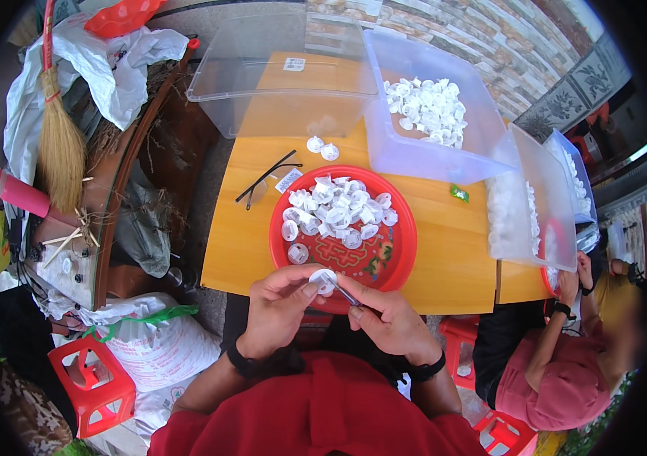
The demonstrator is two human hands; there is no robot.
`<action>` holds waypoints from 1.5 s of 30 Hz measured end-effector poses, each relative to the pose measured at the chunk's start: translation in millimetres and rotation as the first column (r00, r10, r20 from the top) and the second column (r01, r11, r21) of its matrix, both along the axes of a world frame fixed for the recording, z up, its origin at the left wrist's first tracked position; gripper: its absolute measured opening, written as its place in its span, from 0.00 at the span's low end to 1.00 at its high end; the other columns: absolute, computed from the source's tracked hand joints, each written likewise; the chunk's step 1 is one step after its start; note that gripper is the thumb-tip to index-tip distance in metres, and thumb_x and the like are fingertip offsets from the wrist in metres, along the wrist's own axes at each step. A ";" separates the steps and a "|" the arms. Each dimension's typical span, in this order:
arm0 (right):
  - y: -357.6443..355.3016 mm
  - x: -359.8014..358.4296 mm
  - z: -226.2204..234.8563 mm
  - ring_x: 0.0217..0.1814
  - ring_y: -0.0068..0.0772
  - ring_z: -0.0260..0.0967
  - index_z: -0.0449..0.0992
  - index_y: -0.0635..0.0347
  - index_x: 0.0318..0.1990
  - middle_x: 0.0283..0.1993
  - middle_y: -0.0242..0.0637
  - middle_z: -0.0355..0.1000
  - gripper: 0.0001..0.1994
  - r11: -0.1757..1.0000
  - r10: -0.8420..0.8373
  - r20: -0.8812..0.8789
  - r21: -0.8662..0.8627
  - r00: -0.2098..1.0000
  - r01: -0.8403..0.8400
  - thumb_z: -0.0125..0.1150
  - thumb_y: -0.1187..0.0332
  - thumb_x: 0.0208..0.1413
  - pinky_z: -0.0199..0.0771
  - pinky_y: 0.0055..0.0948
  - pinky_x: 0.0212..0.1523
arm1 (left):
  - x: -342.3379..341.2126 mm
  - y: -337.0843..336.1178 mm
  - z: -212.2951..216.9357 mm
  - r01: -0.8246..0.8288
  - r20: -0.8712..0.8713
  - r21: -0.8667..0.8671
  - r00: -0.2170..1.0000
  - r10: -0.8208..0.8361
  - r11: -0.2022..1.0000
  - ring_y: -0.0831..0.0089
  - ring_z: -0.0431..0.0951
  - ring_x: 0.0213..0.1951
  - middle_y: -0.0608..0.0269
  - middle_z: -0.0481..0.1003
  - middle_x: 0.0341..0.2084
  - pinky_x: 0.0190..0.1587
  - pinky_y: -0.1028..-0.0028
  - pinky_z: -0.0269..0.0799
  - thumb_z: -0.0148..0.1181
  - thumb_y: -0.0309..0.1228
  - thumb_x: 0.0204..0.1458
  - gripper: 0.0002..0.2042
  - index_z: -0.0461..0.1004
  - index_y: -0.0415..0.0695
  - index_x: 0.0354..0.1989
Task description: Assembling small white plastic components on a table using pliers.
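I see my left hand (278, 308) curled, its fingers pinching a small white cap (324, 280) at lower centre. My right hand (390, 323) pinches a thin metal tool (348, 296) whose tip meets the cap. Both hover over the near rim of the red tray (402, 254) of caps on the table (445, 258). A small white label (288, 180) lies just upper left of the tray.

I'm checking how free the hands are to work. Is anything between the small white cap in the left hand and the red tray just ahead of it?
Nothing visible. The left hand holds the white cap right at the near rim of the red tray; the right hand holds a thin tool against it.
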State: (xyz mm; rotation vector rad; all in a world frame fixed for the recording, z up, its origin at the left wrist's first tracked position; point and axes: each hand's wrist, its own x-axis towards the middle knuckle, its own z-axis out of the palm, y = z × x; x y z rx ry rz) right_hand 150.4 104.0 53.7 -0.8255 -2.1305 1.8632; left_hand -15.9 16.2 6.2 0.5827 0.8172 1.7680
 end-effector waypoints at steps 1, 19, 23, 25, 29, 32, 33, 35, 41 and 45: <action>-0.7 1.0 -0.2 0.26 0.22 0.65 0.61 0.56 0.60 0.28 0.38 0.70 0.24 0.999 -0.035 0.051 -0.006 0.998 0.036 0.48 0.78 0.53 0.67 0.22 0.33 | -0.5 0.4 0.2 0.006 0.011 -0.026 1.000 -0.006 1.000 0.73 0.75 0.38 0.56 0.75 0.38 0.39 0.76 0.72 0.52 0.18 0.53 0.12 0.71 0.36 0.46; -24.1 2.1 10.4 0.19 0.38 0.65 0.70 0.60 0.51 0.20 0.37 0.62 0.18 0.649 -0.168 0.146 0.761 0.975 -0.002 0.56 0.71 0.51 0.66 0.36 0.21 | 4.6 -4.3 6.2 -0.054 -0.039 -0.047 0.998 0.053 0.997 0.75 0.75 0.37 0.58 0.75 0.38 0.39 0.77 0.72 0.52 0.17 0.52 0.11 0.71 0.35 0.44; -24.8 0.9 11.1 0.19 0.38 0.64 0.70 0.62 0.51 0.20 0.36 0.62 0.19 0.630 -0.171 0.149 0.777 0.974 -0.008 0.55 0.72 0.50 0.66 0.35 0.20 | 5.9 -4.3 3.6 -0.054 -0.030 -0.045 0.998 0.053 0.998 0.75 0.76 0.38 0.58 0.75 0.37 0.39 0.77 0.73 0.52 0.17 0.52 0.11 0.71 0.35 0.44; -25.5 0.0 11.4 0.20 0.36 0.64 0.69 0.64 0.51 0.20 0.36 0.62 0.20 0.606 -0.172 0.139 0.796 0.975 -0.007 0.55 0.75 0.46 0.66 0.35 0.20 | 5.3 -3.6 2.1 -0.043 -0.031 -0.038 0.999 0.042 0.998 0.74 0.76 0.38 0.57 0.75 0.37 0.39 0.77 0.73 0.52 0.17 0.52 0.11 0.71 0.35 0.44; -27.2 1.4 12.9 0.21 0.34 0.64 0.69 0.67 0.51 0.21 0.35 0.61 0.23 0.539 -0.153 0.170 0.840 0.973 -0.062 0.54 0.76 0.43 0.65 0.33 0.21 | 8.5 -4.7 4.1 -0.036 -0.032 -0.049 0.999 0.034 0.998 0.74 0.76 0.38 0.57 0.75 0.37 0.40 0.76 0.73 0.52 0.16 0.52 0.11 0.71 0.35 0.44; -28.3 1.0 12.5 0.21 0.32 0.63 0.68 0.70 0.51 0.21 0.35 0.60 0.24 0.466 -0.145 0.195 0.878 0.970 -0.107 0.53 0.76 0.41 0.65 0.31 0.21 | 10.0 -4.5 1.7 -0.051 -0.032 -0.052 0.998 0.050 0.997 0.74 0.76 0.38 0.57 0.75 0.37 0.40 0.76 0.73 0.52 0.16 0.52 0.11 0.71 0.35 0.44; -28.9 1.2 13.1 0.21 0.31 0.63 0.68 0.71 0.51 0.22 0.35 0.60 0.25 0.418 -0.141 0.226 0.896 0.964 -0.149 0.53 0.75 0.41 0.65 0.30 0.20 | 10.2 -4.3 1.2 -0.055 -0.037 -0.043 0.998 0.053 0.998 0.74 0.76 0.38 0.57 0.75 0.38 0.40 0.76 0.73 0.52 0.16 0.52 0.11 0.71 0.35 0.44; -30.2 0.5 14.2 0.20 0.30 0.63 0.68 0.71 0.51 0.22 0.35 0.60 0.25 0.370 -0.139 0.256 0.910 0.957 -0.190 0.53 0.74 0.41 0.64 0.29 0.20 | 11.2 -4.1 -1.1 -0.058 -0.043 -0.034 0.997 0.057 0.998 0.73 0.76 0.39 0.57 0.75 0.38 0.41 0.76 0.73 0.52 0.16 0.52 0.11 0.71 0.35 0.44; -31.1 -5.1 24.3 0.19 0.29 0.63 0.68 0.71 0.51 0.23 0.35 0.61 0.25 0.266 -0.145 0.396 0.898 0.907 -0.349 0.52 0.72 0.41 0.64 0.28 0.19 | 12.7 -5.1 -3.6 -0.114 -0.167 -0.077 0.981 0.100 0.991 0.74 0.76 0.37 0.57 0.75 0.37 0.40 0.76 0.73 0.51 0.16 0.52 0.11 0.72 0.35 0.44; -26.8 0.5 33.4 0.19 0.33 0.64 0.69 0.70 0.49 0.21 0.36 0.62 0.22 0.453 -0.167 0.345 0.859 0.924 -0.239 0.53 0.75 0.42 0.65 0.31 0.20 | 7.0 -4.8 -2.6 -0.104 -0.163 -0.083 0.983 0.090 0.991 0.74 0.76 0.37 0.58 0.75 0.37 0.41 0.76 0.73 0.51 0.16 0.52 0.11 0.71 0.35 0.44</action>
